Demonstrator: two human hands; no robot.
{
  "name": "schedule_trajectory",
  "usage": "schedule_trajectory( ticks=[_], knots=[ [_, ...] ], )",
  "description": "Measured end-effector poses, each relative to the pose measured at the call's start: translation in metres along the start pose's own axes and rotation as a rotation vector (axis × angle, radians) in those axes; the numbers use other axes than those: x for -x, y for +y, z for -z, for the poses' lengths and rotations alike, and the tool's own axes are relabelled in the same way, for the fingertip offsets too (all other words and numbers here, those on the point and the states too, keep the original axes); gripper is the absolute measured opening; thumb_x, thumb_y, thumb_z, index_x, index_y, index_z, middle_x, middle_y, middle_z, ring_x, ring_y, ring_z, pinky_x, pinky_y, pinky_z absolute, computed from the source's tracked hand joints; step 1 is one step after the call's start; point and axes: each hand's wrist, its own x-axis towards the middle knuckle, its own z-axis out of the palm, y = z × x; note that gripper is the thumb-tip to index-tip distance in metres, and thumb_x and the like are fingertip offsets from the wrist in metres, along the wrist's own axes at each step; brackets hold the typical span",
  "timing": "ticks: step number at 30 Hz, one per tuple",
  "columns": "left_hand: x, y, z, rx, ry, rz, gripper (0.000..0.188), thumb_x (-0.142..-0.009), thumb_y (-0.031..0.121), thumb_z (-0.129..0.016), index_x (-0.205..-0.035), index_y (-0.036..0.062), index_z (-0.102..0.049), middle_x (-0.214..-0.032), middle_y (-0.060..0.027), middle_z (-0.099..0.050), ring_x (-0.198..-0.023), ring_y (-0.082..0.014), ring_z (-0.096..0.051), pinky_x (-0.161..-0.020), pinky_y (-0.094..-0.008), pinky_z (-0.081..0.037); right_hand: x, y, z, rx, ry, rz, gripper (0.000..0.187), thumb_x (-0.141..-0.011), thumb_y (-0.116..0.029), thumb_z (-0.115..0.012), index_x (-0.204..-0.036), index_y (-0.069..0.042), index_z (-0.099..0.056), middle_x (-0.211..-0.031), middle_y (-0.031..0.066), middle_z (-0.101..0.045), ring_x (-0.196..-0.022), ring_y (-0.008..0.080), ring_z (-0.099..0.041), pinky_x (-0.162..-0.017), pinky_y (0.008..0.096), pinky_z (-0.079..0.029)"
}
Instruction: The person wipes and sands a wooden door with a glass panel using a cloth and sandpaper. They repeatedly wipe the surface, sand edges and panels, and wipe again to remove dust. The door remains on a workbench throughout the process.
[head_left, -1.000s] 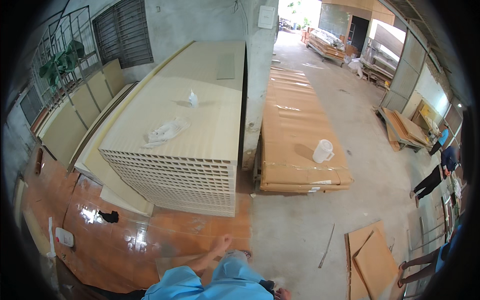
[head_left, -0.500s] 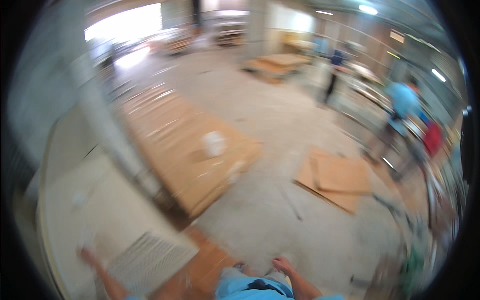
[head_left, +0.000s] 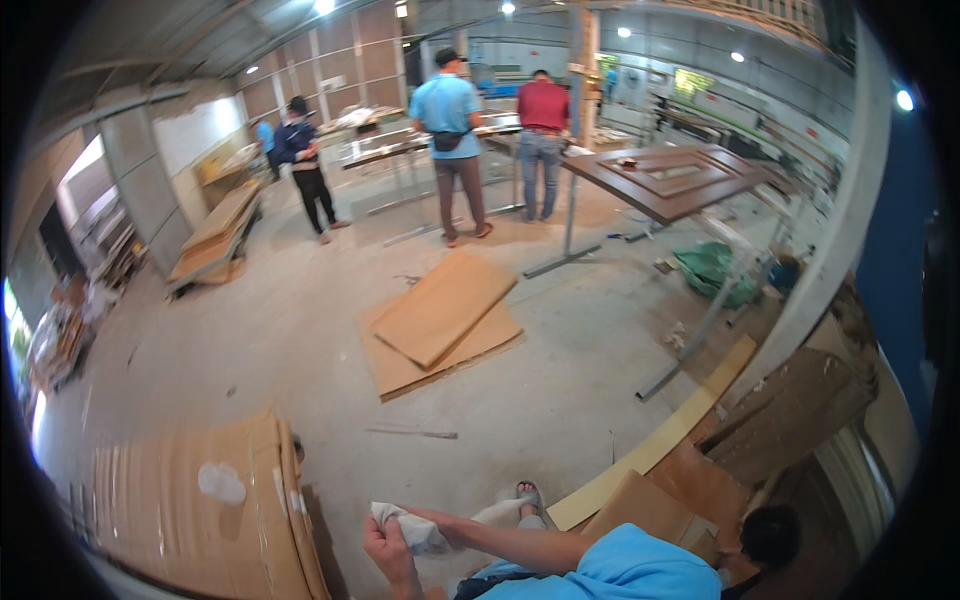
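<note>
My two hands are together low in the middle of the view, in front of my body. A crumpled white cloth (head_left: 426,537), perhaps thin paper, is bunched between them. My left hand (head_left: 383,546) is closed on its left end. My right hand (head_left: 440,518) reaches across from the right and is closed against the cloth, its fingers partly hidden by the folds. Below and to the left lies a large cardboard-wrapped stack (head_left: 190,500), with a round whitish piece (head_left: 221,484) on top.
Flat cardboard sheets (head_left: 445,310) lie on the floor ahead, a thin rod (head_left: 412,433) nearer. A brown panelled door (head_left: 680,180) rests on a metal stand (head_left: 680,355). Several people stand at the benches behind; another person's dark-haired head (head_left: 770,535) is close at lower right, beside cardboard (head_left: 635,510).
My view has swung to the right. My hands were apart, the left over a pale board and the right by my lap; now they are together at the white cloth.
</note>
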Motion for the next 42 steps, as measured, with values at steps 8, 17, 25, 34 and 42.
schedule_trajectory(
  ticks=[8,17,25,34,42],
  knots=[
    [-0.109,-0.085,-0.217,-0.334,-0.16,-0.254,0.027,-0.098,0.012,-0.056,-0.121,-0.0017,-0.061,-0.105,-0.0103,-0.066,-0.09,-0.0194,-0.061,-0.082,-0.0381,-0.05,0.099,-0.15,0.136,-0.099,0.461,0.302,0.039,-0.1,-0.052,-0.06,-0.115,-0.016,-0.064,-0.094,-0.0018,-0.067,-0.083,0.0147,-0.062,-0.069,0.0328,-0.048],
    [-0.121,-0.145,-0.466,0.631,-0.951,1.241,0.082,-0.1,0.07,-0.039,-0.147,0.0025,-0.044,-0.152,-0.0165,-0.045,-0.139,-0.0306,-0.046,-0.113,-0.0476,-0.041,0.238,-0.351,0.278,0.04,1.115,0.789,0.027,-0.095,-0.041,-0.068,-0.096,-0.014,-0.069,-0.085,-0.0016,-0.07,-0.075,0.0177,-0.067,-0.064,0.0336,-0.049],
    [-0.261,-0.167,-0.705,0.527,-0.665,1.068,0.04,-0.105,0.036,-0.046,-0.127,0.0057,-0.058,-0.121,-0.0111,-0.067,-0.113,-0.0266,-0.065,-0.1,-0.0437,-0.052,0.298,-0.461,0.377,1.035,1.436,0.921,0.051,-0.094,-0.033,-0.069,-0.135,-0.005,-0.057,-0.138,0.0108,-0.058,-0.129,0.0312,-0.054,-0.106,0.0514,-0.044],
    [-0.353,-0.15,-0.945,-0.165,-0.788,-0.131,0.026,-0.101,0.02,-0.058,-0.117,0.0019,-0.066,-0.121,-0.0129,-0.064,-0.11,-0.0268,-0.062,-0.096,-0.0398,-0.051,0.335,-0.671,0.53,-0.378,0.882,0.946,0.052,-0.109,-0.044,-0.045,-0.145,-0.006,-0.049,-0.137,0.0084,-0.059,-0.128,0.0199,-0.056,-0.106,0.0369,-0.047],
    [-0.485,-0.172,-1.07,0.175,-0.738,0.29,0.028,-0.104,0.019,-0.056,-0.125,0.0007,-0.062,-0.119,-0.0097,-0.066,-0.104,-0.0165,-0.063,-0.088,-0.032,-0.052,0.337,-0.844,0.616,1.045,1.269,0.815,0.045,-0.103,-0.033,-0.057,-0.134,0.0,-0.06,-0.132,0.0213,-0.063,-0.123,0.0343,-0.06,-0.107,0.0432,-0.043]
  ],
)
